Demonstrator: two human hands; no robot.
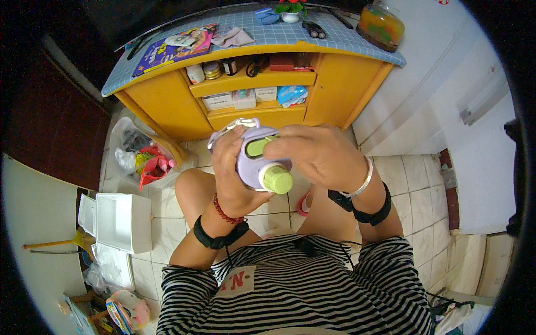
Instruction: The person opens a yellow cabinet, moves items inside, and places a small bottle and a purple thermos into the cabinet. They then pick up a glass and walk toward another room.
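Note:
In front of my body, above my knees, a lavender bottle lid [250,167] tops what seems to be a drinking bottle, its body mostly hidden. My left hand [228,171] wraps around its left side. A lime-green spout cap [277,179] sticks up at the near end, and a green piece [256,147] sits in an oval recess of the lid. The fingertips of my right hand [320,153] touch the lid by this green piece; whether they pinch it cannot be seen. A lavender and white strap [243,122] shows beyond my left fingers.
A yellow wooden cabinet [255,121] stands ahead, with a magazine [176,47], a small potted plant [290,16] and a glass jar [381,27] on top. At left are a translucent bin [119,167] holding bags and a white foam box [140,222]. A white appliance or cupboard [418,104] rises at right.

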